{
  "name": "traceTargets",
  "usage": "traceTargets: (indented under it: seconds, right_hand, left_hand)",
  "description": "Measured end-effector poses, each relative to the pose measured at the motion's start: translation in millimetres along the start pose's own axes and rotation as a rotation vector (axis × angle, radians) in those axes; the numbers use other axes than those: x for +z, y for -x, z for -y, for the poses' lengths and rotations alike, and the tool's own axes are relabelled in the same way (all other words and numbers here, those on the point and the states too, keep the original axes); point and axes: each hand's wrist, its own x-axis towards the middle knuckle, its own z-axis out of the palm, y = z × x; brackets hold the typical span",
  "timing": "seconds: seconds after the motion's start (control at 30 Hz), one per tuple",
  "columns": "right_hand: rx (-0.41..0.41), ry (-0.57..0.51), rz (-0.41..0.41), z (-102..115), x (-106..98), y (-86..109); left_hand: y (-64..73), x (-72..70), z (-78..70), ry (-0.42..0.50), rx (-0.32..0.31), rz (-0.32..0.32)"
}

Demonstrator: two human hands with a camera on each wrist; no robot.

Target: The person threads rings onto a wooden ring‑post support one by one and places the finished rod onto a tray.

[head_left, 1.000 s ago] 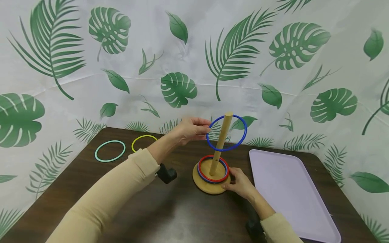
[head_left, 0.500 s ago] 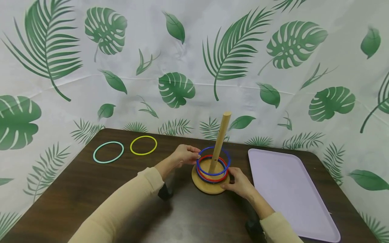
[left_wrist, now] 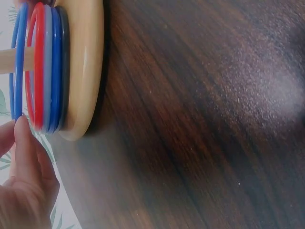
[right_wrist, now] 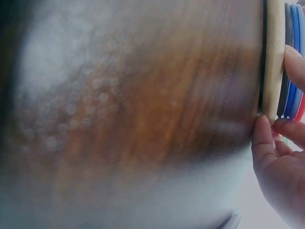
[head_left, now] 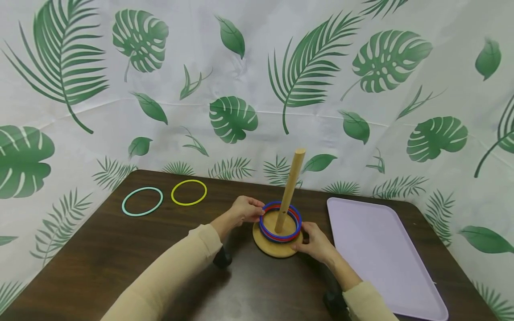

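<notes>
My left hand [head_left: 244, 209] pinches a blue ring [left_wrist: 20, 62] between thumb and fingers. That ring encircles the wooden peg [head_left: 292, 178] of a ring-toss stand, low down. In the left wrist view, a small gap shows between it and a red ring [left_wrist: 38, 67]. Beneath the red one lie several stacked rings, pale blue, blue and black, on the round wooden base [left_wrist: 86, 71]. On the stand's right side, my right hand [head_left: 317, 243] grips the edge of the base, its fingers beside the stack in the right wrist view.
A turquoise ring [head_left: 126, 199] and a yellow ring [head_left: 172, 195] lie flat at the back left of the dark wooden table [head_left: 160, 249]. To the right is a pale lilac tray [head_left: 381, 254]. Behind the table hangs a leaf-patterned cloth [head_left: 257, 67].
My left hand has lowered the blue ring along the peg, from near its top down to just over the red ring. The right hand has stayed at the base.
</notes>
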Motion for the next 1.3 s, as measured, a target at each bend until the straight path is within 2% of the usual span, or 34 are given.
traceTargets:
  seconds: [0.43, 0.97, 1.13, 1.3]
  right_hand:
    - [0.009, 0.013, -0.004, 1.5, 2.1, 3.0]
    - [0.006, 0.038, 0.000, 0.6, 0.3, 0.2]
    - [0.017, 0.026, 0.004, 0.5, 0.0, -0.1]
    - [0.009, 0.030, 0.006, 0.7, -0.9, -0.4]
  left_hand:
    - [0.9, 4.4, 5.7, -0.064, 0.012, -0.031]
    - [0.2, 3.6, 8.7, -0.021, 0.006, -0.032]
    - [-0.9, -0.6, 10.5, -0.001, 0.019, -0.004]
    - [-1.3, -12.8, 12.7, 0.015, 0.040, 0.024]
